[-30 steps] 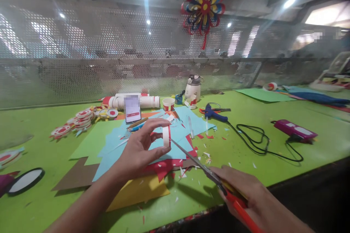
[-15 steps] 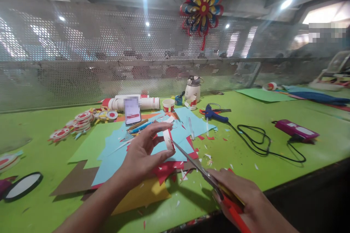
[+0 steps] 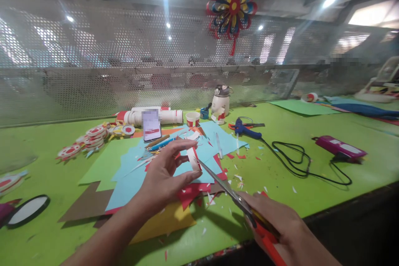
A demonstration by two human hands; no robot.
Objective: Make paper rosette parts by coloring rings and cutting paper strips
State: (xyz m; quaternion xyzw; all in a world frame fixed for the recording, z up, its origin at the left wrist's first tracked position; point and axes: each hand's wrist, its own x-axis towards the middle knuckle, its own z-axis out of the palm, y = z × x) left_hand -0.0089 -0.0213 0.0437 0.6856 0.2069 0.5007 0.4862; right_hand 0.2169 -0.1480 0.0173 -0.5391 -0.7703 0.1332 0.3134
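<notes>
My left hand (image 3: 168,170) pinches a small white and red paper cup piece (image 3: 193,158) between thumb and fingers, held above the sheets. My right hand (image 3: 274,220) grips the red handles of a pair of scissors (image 3: 229,191). The scissor tips touch or nearly touch the right edge of the cup piece; the blades look almost closed. Beneath my hands lie light blue paper sheets (image 3: 124,187), a red sheet (image 3: 190,195) and a yellow sheet (image 3: 165,222). White and red scraps are scattered beside the blades.
Behind the sheets stand a phone (image 3: 151,126), stacked paper cups (image 3: 171,116), a cut cup (image 3: 193,119) and a bottle (image 3: 220,102). A blue glue gun (image 3: 247,129) and a purple power box (image 3: 339,148) with black cable lie right. Paper cup flowers (image 3: 95,137) sit left.
The view has shifted very slightly. Both hands, the cup piece and the scissors keep nearly the same pose, with the blade tips still at the piece's edge.
</notes>
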